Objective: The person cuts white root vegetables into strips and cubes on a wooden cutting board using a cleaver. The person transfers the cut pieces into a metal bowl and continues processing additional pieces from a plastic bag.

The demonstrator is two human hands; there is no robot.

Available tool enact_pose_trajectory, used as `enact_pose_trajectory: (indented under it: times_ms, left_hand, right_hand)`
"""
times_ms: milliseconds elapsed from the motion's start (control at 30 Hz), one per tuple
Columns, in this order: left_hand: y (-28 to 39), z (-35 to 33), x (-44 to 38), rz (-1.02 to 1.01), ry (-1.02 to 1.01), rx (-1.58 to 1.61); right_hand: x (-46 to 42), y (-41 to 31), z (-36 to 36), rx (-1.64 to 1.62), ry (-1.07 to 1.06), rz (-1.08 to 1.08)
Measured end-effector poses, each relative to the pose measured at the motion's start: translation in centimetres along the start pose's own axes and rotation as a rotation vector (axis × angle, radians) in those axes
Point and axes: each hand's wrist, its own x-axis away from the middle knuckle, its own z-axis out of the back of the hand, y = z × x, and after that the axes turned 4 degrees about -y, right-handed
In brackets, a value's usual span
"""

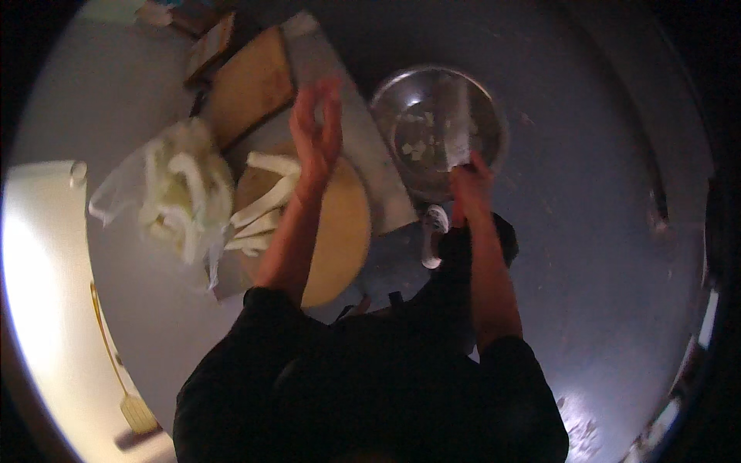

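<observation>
My right hand (473, 184) grips the handle of a broad-bladed knife (458, 130). Its blade reaches out over a round metal basin (498, 116) with a few pale pieces (414, 151) in it. My left hand (315, 124) is raised and blurred, fingers apart, and seems to hold nothing. Beneath my left forearm is a round wooden chopping board (344, 231). Several long pale strips (263, 199), perhaps peeled vegetable, lie on its left side. Left of the board, a clear plastic bag (110, 199) holds more pale, thick strips (188, 179).
A long light slab (370, 144) runs between board and basin. Behind the bag stands a wooden panel (252, 87), perhaps a stool top. A white-patterned shoe (431, 234) is near my right knee. A yellow fly swatter (136, 411) leans at the far left. The floor (590, 231) is grey.
</observation>
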Motion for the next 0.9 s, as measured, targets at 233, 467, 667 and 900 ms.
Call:
enact_pose_trajectory:
  times_ms: [233,467,667,900]
  left_hand:
    - [0.3,10.1,24.7,0.296,-0.145,-0.243]
    - [-7.0,20.4,28.4,0.411,0.058,-0.744]
    - [-10.0,22.3,26.6,0.391,-0.112,-0.848]
    - [-14.6,20.7,24.6,0.462,-0.282,-0.913]
  right_hand:
    - [0.4,-0.9,1.1,-0.495,-0.415,-0.204]
    - [5.4,-3.0,0.2,-0.164,-0.494,-0.150]
    - [11.4,-2.3,-0.4,0.028,-0.577,-0.175]
    - [17.7,-3.3,-6.4,0.957,-0.755,0.071]
